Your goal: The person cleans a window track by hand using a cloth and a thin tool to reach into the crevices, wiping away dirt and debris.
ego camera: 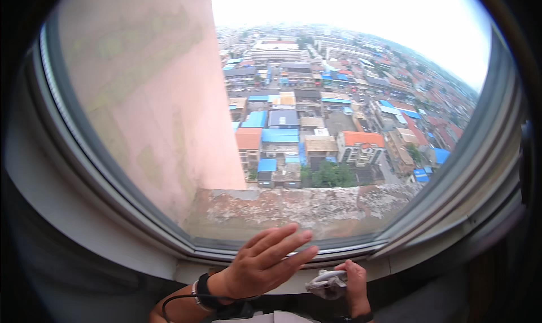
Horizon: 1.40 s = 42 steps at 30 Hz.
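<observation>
A large window pane [338,221] with a grey frame [288,255] fills the view before me. My left hand [269,259] is raised over the lower edge of the frame, palm down and fingers extended, with nothing in it. A dark band and a metal bracelet circle that wrist, and a black cable runs across it. Lower right of it, my right hand [355,280] holds a crumpled grey-white cloth [326,285] near the inner sill. The cloth's folded upper edge sticks out past my fingers. Whether the left fingertips touch the glass, I cannot tell.
A pale inner sill [190,272] runs below the frame. Outside are a weathered ledge [296,204] and a pink wall [190,111] at the left. Far below lie many buildings with blue and orange roofs. Window tracks [465,213] curve up at the right.
</observation>
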Motion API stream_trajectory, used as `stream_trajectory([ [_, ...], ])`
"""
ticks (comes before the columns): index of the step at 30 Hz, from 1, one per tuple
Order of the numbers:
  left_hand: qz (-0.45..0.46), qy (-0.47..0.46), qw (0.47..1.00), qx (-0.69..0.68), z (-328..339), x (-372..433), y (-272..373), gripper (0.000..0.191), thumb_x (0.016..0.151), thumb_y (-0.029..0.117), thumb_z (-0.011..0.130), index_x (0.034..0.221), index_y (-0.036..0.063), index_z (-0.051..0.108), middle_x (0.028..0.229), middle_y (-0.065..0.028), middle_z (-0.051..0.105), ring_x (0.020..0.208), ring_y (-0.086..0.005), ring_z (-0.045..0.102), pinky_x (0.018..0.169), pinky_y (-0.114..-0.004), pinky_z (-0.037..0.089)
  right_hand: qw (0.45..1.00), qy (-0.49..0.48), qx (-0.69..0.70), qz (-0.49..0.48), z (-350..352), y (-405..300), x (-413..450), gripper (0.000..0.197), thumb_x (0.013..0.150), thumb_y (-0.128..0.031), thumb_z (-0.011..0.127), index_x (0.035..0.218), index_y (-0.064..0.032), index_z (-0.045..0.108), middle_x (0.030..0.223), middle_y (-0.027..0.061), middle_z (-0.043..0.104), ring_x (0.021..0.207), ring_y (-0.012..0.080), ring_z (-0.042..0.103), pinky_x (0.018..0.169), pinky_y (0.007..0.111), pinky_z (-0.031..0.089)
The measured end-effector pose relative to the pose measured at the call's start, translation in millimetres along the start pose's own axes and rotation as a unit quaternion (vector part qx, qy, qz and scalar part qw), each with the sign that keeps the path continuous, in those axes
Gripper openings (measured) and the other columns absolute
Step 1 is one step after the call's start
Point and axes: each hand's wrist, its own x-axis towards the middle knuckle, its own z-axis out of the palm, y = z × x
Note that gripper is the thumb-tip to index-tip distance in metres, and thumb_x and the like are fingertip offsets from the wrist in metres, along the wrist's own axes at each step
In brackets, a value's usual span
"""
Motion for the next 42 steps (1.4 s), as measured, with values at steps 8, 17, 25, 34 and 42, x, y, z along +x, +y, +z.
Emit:
stream_trajectory([
  [8, 0.062, -0.02, 0.937, 0.344, -5.3, -59.4, -15.0, 0.052, 0.09, 0.037, 0.073, 0.138, 0.0226, 0.06, 0.152, -0.009, 0.047, 0.148, -0.0353, 0.028, 0.123, -0.05, 0.005, 0.999, -0.009, 0.033, -0.012, -9.4, 39.2, 30.0, 0.037, 0.103, -0.033, 0.057, 0.096, -0.0006, 0.073, 0.084, -0.0006, 0.068, 0.075, 0.0048, 0.058, 0.071, 0.022, 0.047],
  [17, -0.058, -0.017, 0.879, 0.472, -83.9, -100.6, -58.2, 0.078, 0.087, 0.053, 0.069, 0.154, 0.026, 0.038, 0.165, -0.0087, 0.019, 0.154, -0.0347, 0.007, 0.122, -0.052, -0.001, 0.997, 0.072, 0.04, 0.0, 24.6, 34.2, 12.0, 0.049, 0.102, -0.043, 0.054, 0.091, 0.0034, 0.068, 0.077, 0.0108, 0.07, 0.068, 0.0191, 0.067, 0.065, 0.033, 0.055],
  [25, -0.104, 0.065, 0.884, 0.451, -112.3, -130.7, -77.2, 0.072, 0.093, 0.058, 0.057, 0.155, 0.0313, 0.034, 0.166, -0.0035, 0.019, 0.155, -0.0287, 0.007, 0.122, -0.049, -0.004, 0.995, 0.051, 0.08, 0.04, 55.9, 32.5, 11.2, 0.034, 0.104, -0.031, 0.053, 0.111, 0.0, 0.064, 0.099, 0.006, 0.067, 0.087, 0.0158, 0.064, 0.078, 0.031, 0.053],
  [34, -0.018, 0.18, 0.877, 0.446, -51.0, -98.4, -90.0, 0.08, 0.092, 0.069, 0.05, 0.157, 0.0257, 0.032, 0.165, -0.0003, 0.024, 0.153, -0.0256, 0.016, 0.123, -0.052, 0.001, 0.983, 0.179, 0.027, -0.008, 52.8, 12.1, 16.5, 0.045, 0.099, -0.039, 0.047, 0.118, -0.001, 0.064, 0.111, 0.012, 0.067, 0.097, 0.0247, 0.064, 0.082, 0.039, 0.054],
  [42, -0.042, 0.21, 0.869, 0.445, -33.2, -84.0, -76.6, 0.077, 0.091, 0.071, 0.049, 0.155, 0.0323, 0.033, 0.164, 0.0086, 0.025, 0.152, -0.0223, 0.019, 0.123, -0.051, 0.003, 0.972, 0.231, 0.009, -0.045, 45.0, 8.2, 19.8, 0.055, 0.098, -0.046, 0.047, 0.126, -0.0017, 0.059, 0.119, 0.0129, 0.064, 0.103, 0.0282, 0.063, 0.087, 0.042, 0.054],
])
